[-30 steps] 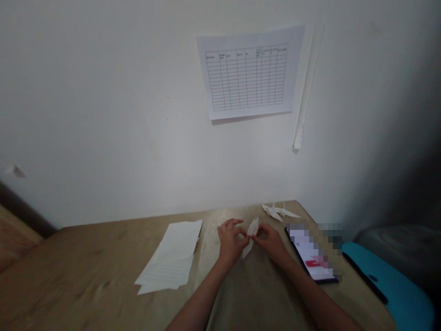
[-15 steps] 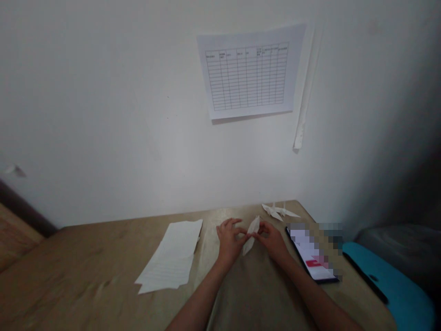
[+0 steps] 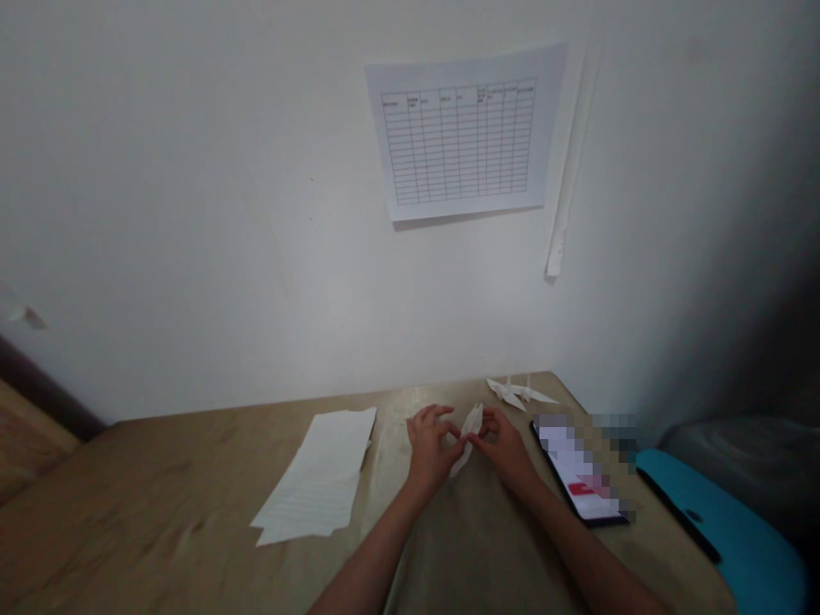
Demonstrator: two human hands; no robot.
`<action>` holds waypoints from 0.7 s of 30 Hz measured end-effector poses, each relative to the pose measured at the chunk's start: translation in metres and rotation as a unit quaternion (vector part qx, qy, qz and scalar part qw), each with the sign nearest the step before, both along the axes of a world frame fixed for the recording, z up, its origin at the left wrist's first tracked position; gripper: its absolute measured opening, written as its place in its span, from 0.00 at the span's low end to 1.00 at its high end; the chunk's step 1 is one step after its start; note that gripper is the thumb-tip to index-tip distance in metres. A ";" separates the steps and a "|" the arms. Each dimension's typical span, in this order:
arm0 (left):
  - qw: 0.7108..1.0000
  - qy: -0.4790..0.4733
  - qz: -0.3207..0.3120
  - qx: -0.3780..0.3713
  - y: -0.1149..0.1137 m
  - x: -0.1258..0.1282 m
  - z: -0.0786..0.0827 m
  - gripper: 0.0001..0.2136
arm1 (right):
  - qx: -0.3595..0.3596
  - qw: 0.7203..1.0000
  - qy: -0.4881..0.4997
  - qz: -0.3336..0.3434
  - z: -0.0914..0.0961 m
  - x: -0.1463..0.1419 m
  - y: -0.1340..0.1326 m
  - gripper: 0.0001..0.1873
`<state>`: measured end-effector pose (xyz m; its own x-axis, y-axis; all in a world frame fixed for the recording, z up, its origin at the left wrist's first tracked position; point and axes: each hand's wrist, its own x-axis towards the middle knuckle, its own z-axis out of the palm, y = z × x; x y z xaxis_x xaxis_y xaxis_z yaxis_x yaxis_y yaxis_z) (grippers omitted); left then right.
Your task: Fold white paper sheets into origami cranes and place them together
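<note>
A small piece of folded white paper [image 3: 473, 420], narrow and pointed at both ends, is held above the table between my two hands. My left hand [image 3: 432, 448] pinches its left edge with thumb and forefinger, the other fingers lifted and bent. My right hand [image 3: 504, 444] grips its right side with the fingertips curled in. The fingers cover the paper's middle. Just beyond my right hand, white folded paper cranes [image 3: 518, 393] lie near the table's far edge.
White sheets of paper [image 3: 324, 474] lie stacked on the table [image 3: 160, 504], left of my hands. A phone [image 3: 580, 478], partly pixelated, lies to the right. Past the right edge stands a blue seat [image 3: 723, 530]. A printed table sheet [image 3: 467, 137] hangs on the wall.
My hands have shifted very slightly around the folded paper, and the left fingers have moved a little to the right. Both hands keep hold of it.
</note>
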<state>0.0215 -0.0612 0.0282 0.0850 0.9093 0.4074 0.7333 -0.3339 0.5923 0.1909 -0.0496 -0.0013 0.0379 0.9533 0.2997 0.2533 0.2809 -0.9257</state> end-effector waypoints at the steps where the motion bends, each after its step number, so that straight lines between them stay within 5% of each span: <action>1: 1.000 0.000 0.004 -0.001 0.000 0.000 0.001 0.04 | 0.000 1.000 0.009 0.003 0.000 -0.001 -0.001 0.27; 4: 1.000 0.002 0.025 -0.008 0.000 -0.001 0.001 0.04 | 0.016 1.000 0.014 0.007 0.000 -0.001 -0.003 0.32; 9: 0.999 0.008 0.046 -0.018 0.001 -0.005 0.001 0.04 | 0.089 0.992 -0.091 0.014 -0.001 0.003 -0.004 0.28; 14: 0.999 0.029 0.031 -0.013 0.000 -0.004 0.001 0.03 | 0.164 0.956 -0.243 -0.012 0.000 0.008 -0.005 0.13; 21: 0.998 0.043 0.028 -0.024 0.001 -0.004 0.000 0.04 | 0.240 0.909 -0.333 -0.070 0.006 0.011 -0.006 0.09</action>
